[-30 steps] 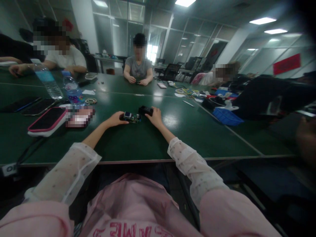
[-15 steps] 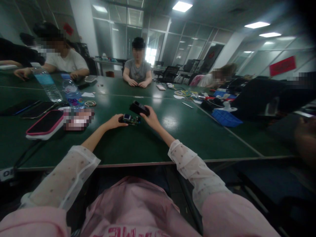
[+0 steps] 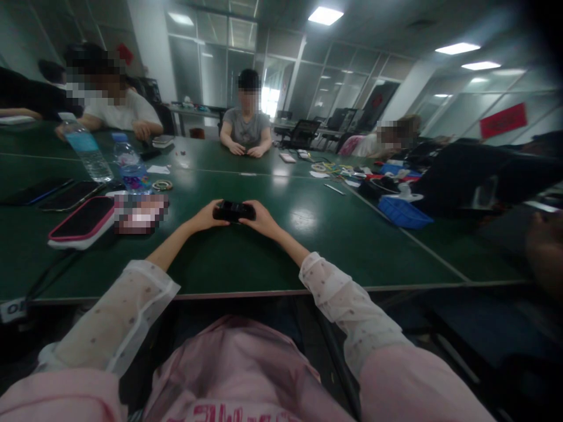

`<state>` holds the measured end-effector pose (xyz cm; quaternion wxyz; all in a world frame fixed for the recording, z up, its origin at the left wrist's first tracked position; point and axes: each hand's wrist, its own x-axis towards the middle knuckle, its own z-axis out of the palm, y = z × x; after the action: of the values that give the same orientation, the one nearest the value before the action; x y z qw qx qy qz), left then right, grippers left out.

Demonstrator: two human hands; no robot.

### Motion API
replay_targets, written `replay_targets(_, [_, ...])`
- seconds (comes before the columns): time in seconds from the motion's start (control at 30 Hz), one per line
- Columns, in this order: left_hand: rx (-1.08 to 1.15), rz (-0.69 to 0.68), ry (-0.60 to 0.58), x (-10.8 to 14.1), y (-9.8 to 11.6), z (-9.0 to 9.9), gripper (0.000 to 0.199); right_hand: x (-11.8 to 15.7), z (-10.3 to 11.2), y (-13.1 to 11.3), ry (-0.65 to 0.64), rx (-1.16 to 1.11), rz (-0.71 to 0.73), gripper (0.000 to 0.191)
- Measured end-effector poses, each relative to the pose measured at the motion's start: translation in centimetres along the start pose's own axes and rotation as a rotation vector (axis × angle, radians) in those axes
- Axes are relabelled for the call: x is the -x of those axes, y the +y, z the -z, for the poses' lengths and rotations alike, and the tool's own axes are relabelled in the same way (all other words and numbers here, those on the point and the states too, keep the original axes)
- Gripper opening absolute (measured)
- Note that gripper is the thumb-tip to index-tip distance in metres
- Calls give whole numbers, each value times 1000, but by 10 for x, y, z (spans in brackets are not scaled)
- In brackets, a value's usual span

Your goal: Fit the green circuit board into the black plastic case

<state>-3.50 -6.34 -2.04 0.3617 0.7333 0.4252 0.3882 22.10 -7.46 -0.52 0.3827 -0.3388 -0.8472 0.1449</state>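
Gripping the black case (image 3: 234, 211), the left hand (image 3: 205, 217) and right hand (image 3: 264, 220) close on its opposite ends over the green table (image 3: 246, 258). Left of them lies a pink-rimmed phone (image 3: 81, 220), with two bottles (image 3: 133, 170) beyond it. Farther off, a person in grey (image 3: 246, 126) sits opposite.

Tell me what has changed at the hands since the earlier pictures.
The right grip moved the black cover left and down in view, over the circuit board in the left grip, hiding the board. Nothing was visibly let go. The blue-capped bottle, pink-edged phone and blue basket stayed put.
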Motion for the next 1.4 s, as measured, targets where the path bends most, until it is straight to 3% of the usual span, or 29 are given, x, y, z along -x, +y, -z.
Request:
replay_targets(0.13, [-134,-8,-26,1,3,0,106,2,-3,5,-73,-34,-28,52])
replay_targets(0.27, [-150,-34,-84,2,15,0,80,3,-2,6,-66,-59,8,52])
replay_targets(0.33, [-100,2,-56,4,21,0,72,4,0,4,-73,-73,36,52])
replay_targets(0.47, [-38,76,-28,5,24,-1,68,5,0,2,-94,-135,82,52])
replay_targets(0.83, [-111,49,-90,3,23,-2,68,5,-5,1,-108,-296,43,51])
replay_targets(0.97, [-144,55,-84,3,25,-2,67,4,-1,-6,-120,-353,-35,55])
replay_targets(1.1, [-153,55,-91,3,24,-2,68,3,2,-9,-126,-412,-173,45])
replay_targets(1.4, [-77,31,-47,5,28,-4,63,1,3,-3,-135,-575,-281,49])
